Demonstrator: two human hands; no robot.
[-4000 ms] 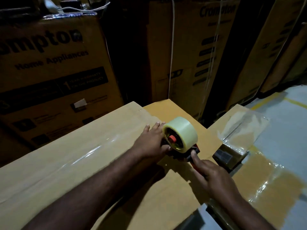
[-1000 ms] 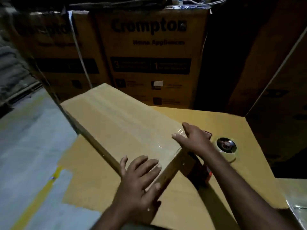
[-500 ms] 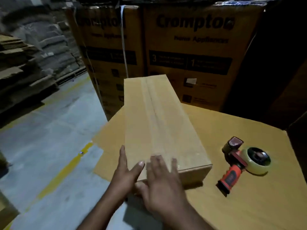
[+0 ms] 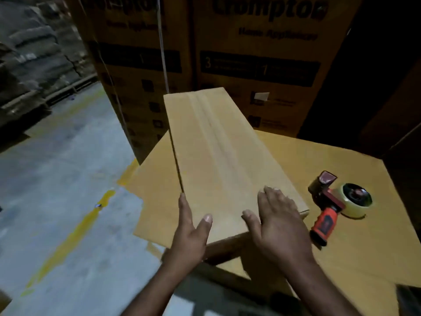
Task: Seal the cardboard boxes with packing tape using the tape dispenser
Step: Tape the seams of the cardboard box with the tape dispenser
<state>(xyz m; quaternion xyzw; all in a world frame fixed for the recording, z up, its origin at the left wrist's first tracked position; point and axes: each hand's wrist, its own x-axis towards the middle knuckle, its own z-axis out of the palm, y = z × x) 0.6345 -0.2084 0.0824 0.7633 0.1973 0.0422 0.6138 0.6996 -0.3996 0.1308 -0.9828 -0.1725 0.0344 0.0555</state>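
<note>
A long narrow cardboard box (image 4: pixel 218 151) with a strip of clear tape down its top lies lengthwise away from me, its near end lifted and tilted off the flat cardboard surface (image 4: pixel 355 242). My left hand (image 4: pixel 191 233) holds the near left corner, fingers along the side and thumb on top. My right hand (image 4: pixel 275 222) rests flat on the top near the right edge. The tape dispenser (image 4: pixel 337 201), with an orange handle and a clear tape roll, lies on its side on the cardboard to the right of the box, held by neither hand.
Tall printed appliance cartons (image 4: pixel 257 58) stand close behind. Grey concrete floor (image 4: pixel 57 201) with a yellow line runs on the left, with stacked goods (image 4: pixel 34 58) on pallets at the far left. Dark cartons stand on the right.
The dispenser left my right hand and now lies on the cardboard. The box has turned lengthwise away from me, and both hands have moved to its near end, which has risen.
</note>
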